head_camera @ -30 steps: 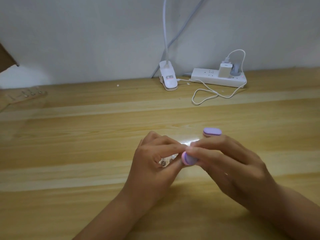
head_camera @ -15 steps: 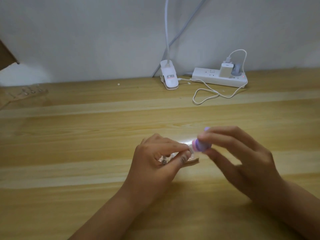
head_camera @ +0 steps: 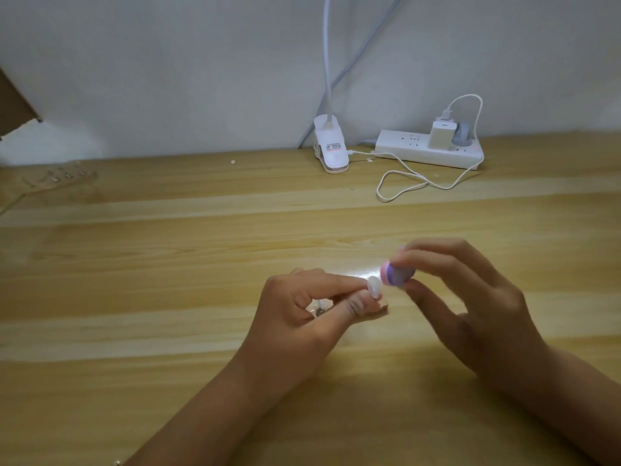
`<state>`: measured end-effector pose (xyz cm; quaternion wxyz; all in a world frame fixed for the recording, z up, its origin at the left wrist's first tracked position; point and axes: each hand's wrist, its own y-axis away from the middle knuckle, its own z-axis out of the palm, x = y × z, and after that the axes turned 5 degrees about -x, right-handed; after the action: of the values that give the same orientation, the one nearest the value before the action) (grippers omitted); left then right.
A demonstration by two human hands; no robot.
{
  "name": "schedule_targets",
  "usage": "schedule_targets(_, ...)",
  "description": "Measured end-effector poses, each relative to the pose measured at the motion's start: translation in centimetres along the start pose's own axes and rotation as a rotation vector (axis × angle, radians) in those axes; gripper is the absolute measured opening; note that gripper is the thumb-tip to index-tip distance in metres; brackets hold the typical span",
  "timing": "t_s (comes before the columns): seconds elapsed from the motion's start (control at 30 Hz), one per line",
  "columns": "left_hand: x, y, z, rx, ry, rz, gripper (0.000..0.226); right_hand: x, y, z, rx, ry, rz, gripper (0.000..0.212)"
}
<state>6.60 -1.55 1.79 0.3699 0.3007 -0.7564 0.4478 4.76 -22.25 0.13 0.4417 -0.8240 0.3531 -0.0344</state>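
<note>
Nearest to the camera, two bare forearms come up from the lower edge over a wooden table (head_camera: 134, 264). The left hand (head_camera: 295, 314) is low over the table with its fingers curled. Its index finger and thumb pinch a small white piece (head_camera: 373, 286), which stands out just beyond the fingertips. Inside the curl of this hand a tiny shiny thing (head_camera: 319, 309) shows, but it is too small to tell what it is. The right hand (head_camera: 470, 297) is a little higher and to the right. Its thumb and first fingers hold a small round purple case (head_camera: 398, 274) with a pink rim, while the other fingers are spread and relaxed. The case is just beside the white piece and a little above it; whether they touch, I cannot tell. A bright spot of light lies on the wood just behind them. Farther back, a white cable (head_camera: 403, 186) makes a loop on the table. At the back edge, near the wall (head_camera: 168, 79), stands a white clip lamp (head_camera: 331, 149). To the right of it lies a white power strip (head_camera: 413, 151) with a white charger (head_camera: 441, 135) plugged in. At the far left, some small metal pieces (head_camera: 67, 174) lie on the table, blurred.
</note>
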Motion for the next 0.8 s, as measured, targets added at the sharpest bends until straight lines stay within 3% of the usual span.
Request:
schedule_targets(0.17,-0.3,0.2,0.1,-0.069,-0.047,0.000,0.022,-1.1,0.5,0.4,-0.022,-0.001,-0.098,0.029)
schedule_targets(0.33,-0.3,0.2,-0.2,-0.075,0.194,-0.101,0.016,0.4,-0.1,0.0,0.036,0.022,0.023,0.023)
schedule_targets(0.5,-0.2,0.3,-0.2,-0.149,0.139,-0.074,0.016,-0.5,0.7,0.9,-0.046,0.010,-0.115,0.026)
schedule_targets(0.63,-0.2,0.3,-0.4,-0.136,0.280,-0.124,0.023,0.1,0.2,0.2,-0.001,0.010,-0.034,0.025)
schedule_targets(0.8,-0.2,0.3,-0.1,-0.200,0.292,-0.102,0.022,-1.1,0.4,0.5,-0.038,0.066,-0.163,0.021)
